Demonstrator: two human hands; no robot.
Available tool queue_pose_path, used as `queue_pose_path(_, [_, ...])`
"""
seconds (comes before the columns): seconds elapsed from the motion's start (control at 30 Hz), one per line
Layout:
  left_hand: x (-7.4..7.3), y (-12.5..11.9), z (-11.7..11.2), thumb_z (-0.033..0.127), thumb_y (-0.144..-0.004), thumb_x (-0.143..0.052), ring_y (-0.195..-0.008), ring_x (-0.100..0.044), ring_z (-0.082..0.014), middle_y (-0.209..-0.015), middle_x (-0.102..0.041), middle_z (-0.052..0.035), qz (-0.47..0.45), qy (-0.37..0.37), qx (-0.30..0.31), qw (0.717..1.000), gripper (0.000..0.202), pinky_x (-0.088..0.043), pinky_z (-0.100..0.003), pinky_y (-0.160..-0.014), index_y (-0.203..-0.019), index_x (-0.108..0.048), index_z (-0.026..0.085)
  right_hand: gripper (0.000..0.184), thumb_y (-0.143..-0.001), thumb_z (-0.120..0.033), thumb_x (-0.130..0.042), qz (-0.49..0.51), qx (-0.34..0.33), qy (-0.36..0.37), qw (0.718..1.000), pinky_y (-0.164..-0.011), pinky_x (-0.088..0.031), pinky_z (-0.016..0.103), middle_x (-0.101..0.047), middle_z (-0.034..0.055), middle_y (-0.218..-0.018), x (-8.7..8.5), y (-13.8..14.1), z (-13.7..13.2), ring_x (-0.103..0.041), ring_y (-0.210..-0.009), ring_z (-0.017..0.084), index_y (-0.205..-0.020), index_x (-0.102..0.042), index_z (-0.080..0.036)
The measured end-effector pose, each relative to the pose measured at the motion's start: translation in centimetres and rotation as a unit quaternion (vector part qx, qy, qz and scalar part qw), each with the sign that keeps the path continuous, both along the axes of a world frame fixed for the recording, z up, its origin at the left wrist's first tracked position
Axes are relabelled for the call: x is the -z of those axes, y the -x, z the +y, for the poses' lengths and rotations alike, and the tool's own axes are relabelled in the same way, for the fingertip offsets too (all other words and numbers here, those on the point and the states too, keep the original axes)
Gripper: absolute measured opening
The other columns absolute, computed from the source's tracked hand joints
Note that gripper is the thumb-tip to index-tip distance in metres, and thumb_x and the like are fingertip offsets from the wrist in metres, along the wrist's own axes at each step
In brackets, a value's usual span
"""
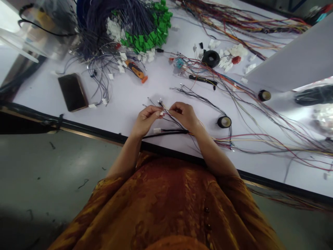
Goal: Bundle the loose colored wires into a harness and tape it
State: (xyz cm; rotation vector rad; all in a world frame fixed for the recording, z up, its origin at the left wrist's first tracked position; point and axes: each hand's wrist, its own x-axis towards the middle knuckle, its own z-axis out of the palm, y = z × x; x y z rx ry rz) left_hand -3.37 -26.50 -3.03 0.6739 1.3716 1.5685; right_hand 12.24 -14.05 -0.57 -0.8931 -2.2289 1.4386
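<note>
Close to the table's front edge, my left hand [146, 119] is closed in a pinch on a small white connector [162, 113]. Just to its right, the fingertips of my right hand [184, 114] pinch a thin wire at the connector; its exact end is hidden by the fingers. Dark loose wires [156, 103] with bare metal terminals fan out beyond both hands. Below them lies a black-sleeved cable [166, 133], and beside it another white connector [157, 130] rests on the table. The wires run rightward under my right wrist.
A phone [73, 92] lies at left, with an orange-handled tool [136, 71] farther back. Behind is a heap of purple wires with green connectors [151, 40]. Black tape rolls [224, 122] and long wire bundles [241, 26] spread rightward. A pale column [291, 59] rises at right.
</note>
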Motion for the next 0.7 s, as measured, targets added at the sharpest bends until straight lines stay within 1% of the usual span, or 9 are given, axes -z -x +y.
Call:
queue_pose_path(0.1, [0.34, -0.32, -0.05, 0.028, -0.076, -0.084, -0.083, -0.068, -0.0106, -0.095, -0.074, -0.0049, -0.023, -0.01, -0.036, 0.999, 0.018, -0.055, -0.025, -0.085, -0.083, -0.073, 0.015, 0.014, -0.083, -0.029, -0.061, -0.004, -0.022, 0.006, 1.0, -0.064, -0.036, 0.025, -0.06, -0.0008, -0.071, -0.19, -0.21, 0.04, -0.044, -0.064, 0.01, -0.078, -0.066, -0.017])
queue_pose_path(0.17, [0.52, -0.47, -0.02, 0.029, -0.072, -0.087, -0.082, -0.068, -0.0106, -0.091, -0.074, -0.0037, -0.056, -0.019, -0.039, 0.997, 0.023, -0.056, -0.024, -0.083, -0.087, -0.074, 0.017, 0.017, -0.083, -0.031, -0.061, -0.002, -0.037, 0.024, 0.999, -0.063, -0.035, 0.025, -0.056, -0.002, -0.067, -0.2, -0.42, 0.05, -0.043, -0.063, 0.01, -0.077, -0.066, -0.016])
queue_pose_path(0.3, [0.67, -0.63, 0.03, 0.031, -0.067, -0.091, -0.082, -0.069, -0.0096, -0.095, -0.077, -0.0039, -0.108, -0.025, -0.037, 0.993, 0.03, -0.057, -0.022, -0.08, -0.089, -0.076, 0.018, 0.021, -0.084, -0.034, -0.06, -0.001, -0.049, 0.053, 0.997, -0.061, -0.033, 0.025, -0.051, -0.003, -0.064, -0.13, -0.7, 0.03, -0.041, -0.063, 0.01, -0.076, -0.066, -0.016])
queue_pose_path(0.4, [0.62, -0.54, -0.09, 0.03, -0.068, -0.091, -0.083, -0.07, -0.0099, -0.096, -0.078, -0.0041, -0.102, -0.022, -0.037, 0.994, 0.028, -0.057, -0.021, -0.079, -0.09, -0.078, 0.019, 0.023, -0.085, -0.036, -0.06, 0.0, -0.05, 0.056, 0.997, -0.061, -0.032, 0.025, -0.051, -0.003, -0.064, -0.09, -0.73, -0.02, -0.04, -0.063, 0.01, -0.077, -0.066, -0.015])
queue_pose_path(0.57, [0.27, -0.16, -0.55, 0.031, -0.069, -0.089, -0.085, -0.071, -0.0127, -0.096, -0.079, -0.0058, -0.035, 0.006, -0.028, 0.999, 0.027, -0.059, -0.024, -0.079, -0.092, -0.08, 0.018, 0.02, -0.085, -0.032, -0.059, -0.003, -0.052, 0.008, 0.999, -0.062, -0.034, 0.025, -0.055, -0.002, -0.065, -0.37, -0.83, -0.11, -0.044, -0.064, 0.01, -0.076, -0.066, -0.016])
queue_pose_path(0.63, [0.27, -0.16, -0.61, 0.031, -0.067, -0.091, -0.085, -0.072, -0.013, -0.096, -0.079, -0.0069, -0.056, 0.016, -0.028, 0.998, 0.03, -0.059, -0.023, -0.077, -0.092, -0.08, 0.017, 0.019, -0.084, -0.031, -0.06, -0.005, -0.062, 0.008, 0.998, -0.062, -0.034, 0.024, -0.055, -0.0025, -0.064, -0.44, -0.91, -0.16, -0.044, -0.063, 0.01, -0.074, -0.065, -0.016])
queue_pose_path(0.7, [0.43, -0.28, -0.59, 0.032, -0.064, -0.093, -0.084, -0.072, -0.0124, -0.096, -0.079, -0.0071, -0.099, 0.02, -0.034, 0.994, 0.033, -0.058, -0.021, -0.076, -0.091, -0.08, 0.017, 0.018, -0.083, -0.031, -0.06, -0.01, -0.061, 0.022, 0.998, -0.061, -0.033, 0.024, -0.053, -0.0031, -0.063, -0.43, -0.96, -0.24, -0.043, -0.062, 0.01, -0.072, -0.064, -0.016])
